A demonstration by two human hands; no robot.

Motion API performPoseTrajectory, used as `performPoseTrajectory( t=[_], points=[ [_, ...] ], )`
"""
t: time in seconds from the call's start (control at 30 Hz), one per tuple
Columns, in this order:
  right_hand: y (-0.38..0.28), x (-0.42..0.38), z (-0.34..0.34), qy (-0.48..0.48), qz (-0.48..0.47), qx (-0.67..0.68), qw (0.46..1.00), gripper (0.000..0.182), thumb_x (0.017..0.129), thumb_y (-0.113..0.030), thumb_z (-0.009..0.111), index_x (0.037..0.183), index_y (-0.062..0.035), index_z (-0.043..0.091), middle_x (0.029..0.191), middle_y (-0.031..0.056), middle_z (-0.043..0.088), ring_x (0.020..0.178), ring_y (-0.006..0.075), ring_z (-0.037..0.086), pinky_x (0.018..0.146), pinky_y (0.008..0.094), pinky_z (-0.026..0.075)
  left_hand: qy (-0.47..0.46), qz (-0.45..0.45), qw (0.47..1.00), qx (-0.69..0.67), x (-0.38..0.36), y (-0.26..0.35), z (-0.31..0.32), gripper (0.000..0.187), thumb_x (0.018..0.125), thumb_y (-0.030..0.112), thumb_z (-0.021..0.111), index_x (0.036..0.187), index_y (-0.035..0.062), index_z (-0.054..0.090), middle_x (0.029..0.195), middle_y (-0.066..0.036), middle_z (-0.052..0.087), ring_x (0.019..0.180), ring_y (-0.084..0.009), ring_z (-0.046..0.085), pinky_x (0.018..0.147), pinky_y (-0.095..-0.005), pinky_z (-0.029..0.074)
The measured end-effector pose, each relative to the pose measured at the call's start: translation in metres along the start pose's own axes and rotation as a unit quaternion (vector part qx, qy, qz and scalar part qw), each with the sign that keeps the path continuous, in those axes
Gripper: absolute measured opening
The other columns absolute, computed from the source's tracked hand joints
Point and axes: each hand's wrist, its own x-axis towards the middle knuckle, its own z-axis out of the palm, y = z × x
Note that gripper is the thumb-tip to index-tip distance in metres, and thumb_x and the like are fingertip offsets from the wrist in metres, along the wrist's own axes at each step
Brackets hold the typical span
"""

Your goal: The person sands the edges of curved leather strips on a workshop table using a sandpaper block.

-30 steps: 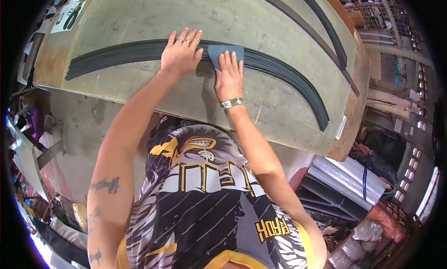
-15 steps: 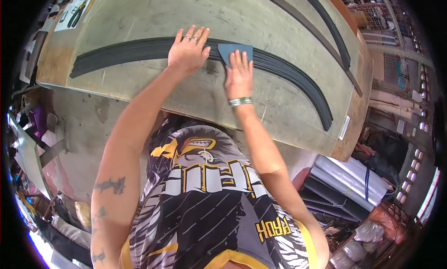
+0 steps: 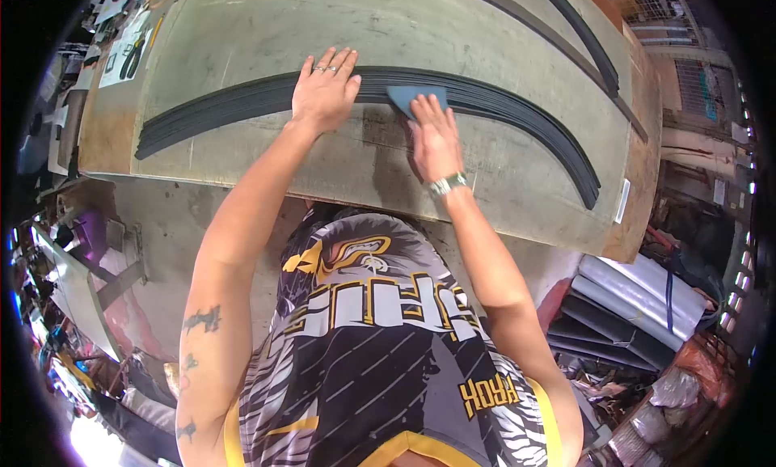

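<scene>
Two bare hands are pressed flat on a long, curved stack of black strips laid across a wide grey-green worktable. The left hand is spread, palm down, on the strips, with rings on two fingers. The right hand is held flat, fingers together, pressing a small blue-grey abrasive sheet onto the strips just beside the left hand. Bare tabletop is seen beyond the strips and between them and the near edge, which runs close to the body. The table's right edge lies just past the strips' right tip, where a second pair of dark strips curves (further back). Compared with half a second earlier, the right hand and sheet are placed slightly further right and lower; the left hand is unchanged.
</scene>
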Motion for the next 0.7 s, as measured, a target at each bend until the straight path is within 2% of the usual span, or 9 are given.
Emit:
performPoseTrajectory(
  t=[0.1,0.13,0.23,0.27,0.37,0.4,0.5,0.6,0.7],
  points=[
    [0.017,-0.026,-0.059,0.049,0.038,-0.009,0.998,0.038,0.100,-0.011,0.062,0.136,0.0019,0.065,0.146,0.0198,0.063,0.142,0.0375,0.054,0.120,0.0548,0.039,0.142,0.001,0.970,-0.198,-0.008,-0.010,-0.002,0.056,0.108,0.032,0.047,0.158,0.0088,0.045,0.167,-0.012,0.041,0.157,-0.0285,0.032,0.130,-0.0506,0.021],
    [0.028,-0.042,-0.076,0.051,0.054,-0.039,0.997,0.039,0.100,-0.011,0.062,0.136,0.0020,0.065,0.146,0.0203,0.063,0.142,0.0381,0.054,0.119,0.0552,0.039,0.178,-0.001,0.972,-0.155,-0.019,-0.006,-0.012,0.056,0.102,0.030,0.058,0.154,0.0084,0.050,0.165,-0.015,0.042,0.156,-0.0331,0.034,0.128,-0.0537,0.023],
    [0.062,-0.084,-0.101,0.059,0.115,-0.091,0.987,0.040,0.102,-0.012,0.061,0.139,0.0029,0.063,0.145,0.0222,0.063,0.141,0.0408,0.054,0.119,0.0565,0.039,0.171,-0.007,0.980,-0.103,-0.052,0.012,-0.011,0.063,0.098,0.026,0.065,0.156,0.0076,0.048,0.165,-0.016,0.042,0.155,-0.0377,0.034,0.128,-0.0554,0.021],
    [0.077,-0.104,-0.094,0.012,0.128,-0.088,0.988,0.046,0.104,-0.017,0.061,0.145,0.0024,0.057,0.150,0.0237,0.058,0.145,0.0418,0.049,0.121,0.0573,0.036,0.139,0.015,0.987,-0.079,-0.059,0.013,0.000,0.071,0.095,0.026,0.070,0.159,0.0107,0.045,0.168,-0.014,0.036,0.158,-0.0387,0.027,0.127,-0.0594,0.021],
    [0.059,-0.116,-0.080,-0.124,0.149,-0.045,0.980,0.054,0.105,-0.021,0.060,0.155,-0.0025,0.048,0.161,0.0247,0.046,0.152,0.0409,0.040,0.124,0.0557,0.031,0.114,-0.008,0.993,-0.021,-0.070,0.030,0.016,0.075,0.095,0.027,0.070,0.163,0.0137,0.040,0.172,-0.012,0.029,0.161,-0.0367,0.020,0.126,-0.0619,0.020],
    [0.058,-0.113,-0.076,-0.114,0.142,0.007,0.983,0.059,0.105,-0.026,0.061,0.159,-0.0055,0.046,0.164,0.0237,0.041,0.155,0.0406,0.034,0.125,0.0567,0.026,0.093,-0.013,0.996,0.008,-0.071,0.030,0.018,0.077,0.097,0.033,0.066,0.165,0.0143,0.035,0.174,-0.012,0.024,0.162,-0.0358,0.015,0.127,-0.0612,0.016],
    [0.063,-0.069,-0.060,-0.029,0.109,0.039,0.993,0.060,0.103,-0.027,0.064,0.157,-0.0074,0.048,0.165,0.0222,0.041,0.154,0.0426,0.035,0.125,0.0585,0.027,0.079,-0.017,0.997,0.017,-0.078,0.035,0.016,0.077,0.098,0.035,0.065,0.165,0.0135,0.035,0.174,-0.012,0.024,0.162,-0.0362,0.015,0.128,-0.0608,0.016],
    [0.068,-0.030,-0.035,-0.003,0.087,-0.022,0.996,0.065,0.103,-0.027,0.064,0.161,-0.0090,0.042,0.169,0.0201,0.035,0.157,0.0410,0.031,0.125,0.0591,0.026,0.075,-0.001,0.997,0.034,-0.084,0.034,0.015,0.077,0.098,0.038,0.064,0.165,0.0127,0.035,0.174,-0.013,0.023,0.162,-0.0364,0.016,0.128,-0.0598,0.017],
    [0.074,-0.020,-0.010,-0.041,0.081,-0.083,0.992,0.069,0.102,-0.026,0.065,0.163,-0.0111,0.037,0.172,0.0179,0.029,0.159,0.0392,0.026,0.126,0.0602,0.025,0.077,-0.007,0.997,0.005,-0.086,0.038,0.013,0.077,0.097,0.034,0.066,0.164,0.0108,0.037,0.173,-0.014,0.027,0.161,-0.0369,0.019,0.127,-0.0607,0.018]
  ],
)
